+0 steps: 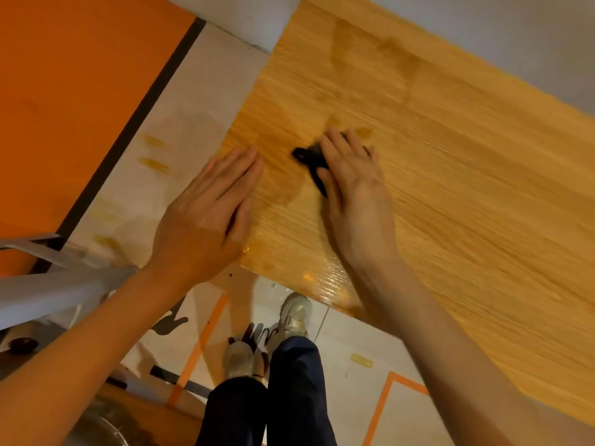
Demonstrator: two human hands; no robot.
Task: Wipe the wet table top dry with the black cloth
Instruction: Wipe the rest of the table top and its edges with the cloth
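Note:
The wooden table top (450, 162) runs from the upper middle to the lower right. A glossy wet patch (325, 281) shines at its near corner, and darker damp marks show farther back. My right hand (354, 188) lies flat, fingers straight, pressing the small black cloth (310, 159) onto the wood; most of the cloth is hidden under my palm. My left hand (209, 210) rests flat on the table's left edge with straight fingers and holds nothing.
An orange floor area (70, 91) with a black stripe lies at the left. A grey metal frame (58, 281) juts in from the lower left. My legs and shoes (289, 320) stand on the white floor below the table's corner. A wall borders the table's far side.

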